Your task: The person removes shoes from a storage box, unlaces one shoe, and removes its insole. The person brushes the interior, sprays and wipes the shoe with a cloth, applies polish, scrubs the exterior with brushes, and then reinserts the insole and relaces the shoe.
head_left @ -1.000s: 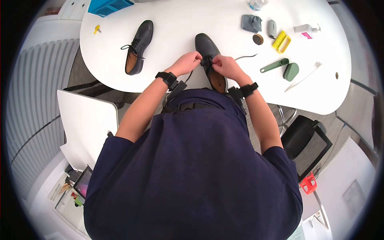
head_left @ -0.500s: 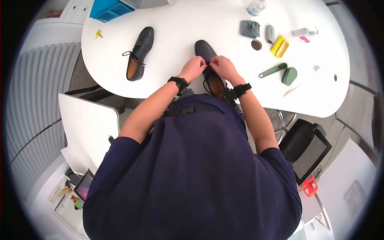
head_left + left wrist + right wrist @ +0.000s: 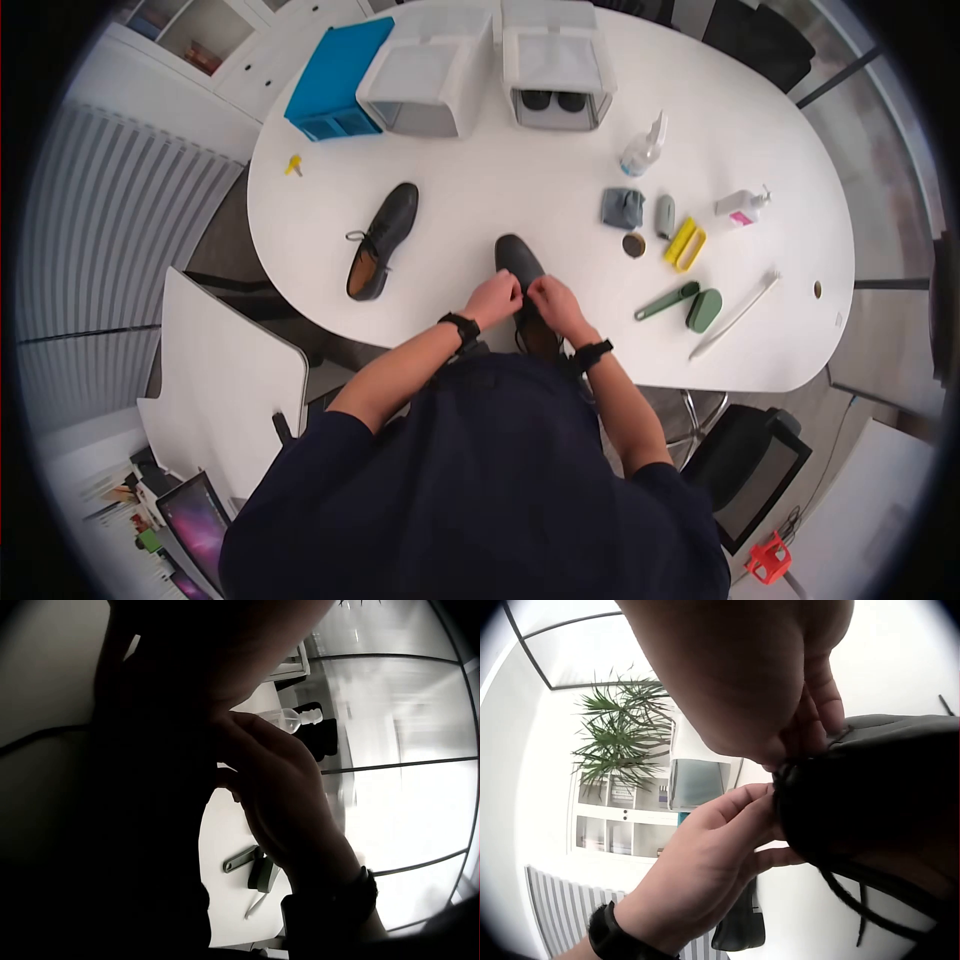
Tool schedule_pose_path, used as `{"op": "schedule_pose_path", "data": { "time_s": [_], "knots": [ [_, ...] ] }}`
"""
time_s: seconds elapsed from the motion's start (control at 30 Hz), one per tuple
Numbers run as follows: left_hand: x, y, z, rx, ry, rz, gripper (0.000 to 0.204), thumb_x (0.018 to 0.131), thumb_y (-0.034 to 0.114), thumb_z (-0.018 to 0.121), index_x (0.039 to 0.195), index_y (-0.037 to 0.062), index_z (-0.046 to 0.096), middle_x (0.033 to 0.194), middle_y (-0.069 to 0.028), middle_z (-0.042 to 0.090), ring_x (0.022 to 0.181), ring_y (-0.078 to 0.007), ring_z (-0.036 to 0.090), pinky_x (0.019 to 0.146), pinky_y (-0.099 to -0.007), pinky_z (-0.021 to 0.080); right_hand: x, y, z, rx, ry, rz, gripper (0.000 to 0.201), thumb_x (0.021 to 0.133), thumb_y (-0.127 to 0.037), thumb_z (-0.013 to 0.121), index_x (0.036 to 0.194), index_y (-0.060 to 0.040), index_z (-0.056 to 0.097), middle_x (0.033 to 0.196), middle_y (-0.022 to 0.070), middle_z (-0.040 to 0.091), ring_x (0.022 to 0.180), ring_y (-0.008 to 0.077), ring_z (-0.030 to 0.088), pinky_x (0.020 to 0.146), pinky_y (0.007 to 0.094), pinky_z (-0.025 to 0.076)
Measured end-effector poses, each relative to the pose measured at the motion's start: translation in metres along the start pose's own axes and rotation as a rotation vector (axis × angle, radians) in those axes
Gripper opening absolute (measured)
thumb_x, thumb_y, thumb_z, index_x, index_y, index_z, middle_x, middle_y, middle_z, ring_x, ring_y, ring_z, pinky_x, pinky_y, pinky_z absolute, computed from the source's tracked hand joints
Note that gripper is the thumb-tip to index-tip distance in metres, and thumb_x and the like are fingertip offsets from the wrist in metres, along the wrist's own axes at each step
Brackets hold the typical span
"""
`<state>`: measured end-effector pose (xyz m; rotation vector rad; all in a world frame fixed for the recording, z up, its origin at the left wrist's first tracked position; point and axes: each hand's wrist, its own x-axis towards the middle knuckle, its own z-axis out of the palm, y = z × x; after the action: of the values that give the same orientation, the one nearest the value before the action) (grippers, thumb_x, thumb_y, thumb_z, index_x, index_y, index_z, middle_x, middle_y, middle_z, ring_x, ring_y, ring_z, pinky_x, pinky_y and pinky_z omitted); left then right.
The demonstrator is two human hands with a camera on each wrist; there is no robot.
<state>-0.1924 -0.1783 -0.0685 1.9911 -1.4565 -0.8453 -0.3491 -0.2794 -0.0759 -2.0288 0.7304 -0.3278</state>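
A black lace-up shoe [image 3: 518, 254] lies at the table's near edge, toe pointing away from the body. Both hands meet over its lacing. My left hand [image 3: 495, 299] pinches the shoelace from the left, its fingertips right at the lacing in the right wrist view. Facing it, my right hand [image 3: 556, 304] pinches the lace with thumb and fingers curled. A loose length of black shoelace [image 3: 862, 906] curves down beside the shoe opening in the right wrist view. The knot area is hidden by fingers. Farther left stands the matching black shoe [image 3: 396, 218], its lace tied in a bow.
On the right are a green brush [image 3: 668, 300], a green oval block [image 3: 704, 311], a yellow brush [image 3: 685, 245], a grey cloth [image 3: 622, 208], a long white brush [image 3: 735, 318] and pump bottles [image 3: 742, 207]. Clear-fronted boxes [image 3: 425, 85] and a blue box [image 3: 340, 75] stand at the back.
The head view has tilted up, bringing the boxes at the back into sight. Both hands have drawn closer together over the lacing; the lace ends that stuck out sideways earlier no longer do.
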Motion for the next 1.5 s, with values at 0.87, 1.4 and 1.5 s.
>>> {"op": "schedule_pose_path", "data": {
  "time_s": [0.87,1.4,1.5],
  "knots": [
    [-0.008,0.036,-0.012,0.043,-0.027,0.212,0.018,0.082,0.025,0.063,0.082,0.0083,0.055,0.084,-0.0085,0.056,0.074,-0.0306,0.059,0.062,-0.0416,0.048,-0.033,-0.118,-0.081,0.028,-0.379,-0.289,0.041,0.077,-0.005,0.061,0.119,-0.007,0.057,0.09,0.0154,0.059,0.076,0.0338,0.062,0.071,0.0403,0.051],
    [-0.005,0.029,-0.008,0.001,0.04,0.307,0.009,0.089,0.012,0.054,0.091,0.0048,0.049,0.088,-0.0149,0.051,0.08,-0.038,0.056,0.065,-0.0472,0.047,-0.023,-0.119,-0.104,0.315,-0.24,-0.024,0.032,0.079,-0.01,0.064,0.111,-0.0088,0.065,0.072,0.0095,0.063,0.062,0.019,0.061,0.063,0.0309,0.049],
    [-0.007,0.022,-0.005,0.065,0.028,0.248,0.01,0.086,0.01,0.055,0.091,0.005,0.048,0.089,-0.0143,0.052,0.081,-0.038,0.056,0.067,-0.0477,0.048,-0.016,-0.096,-0.111,-0.326,0.045,-0.126,0.026,0.078,-0.013,0.067,0.103,-0.0116,0.067,0.072,0.0036,0.065,0.066,0.0234,0.064,0.059,0.0343,0.05]
  ]
}}
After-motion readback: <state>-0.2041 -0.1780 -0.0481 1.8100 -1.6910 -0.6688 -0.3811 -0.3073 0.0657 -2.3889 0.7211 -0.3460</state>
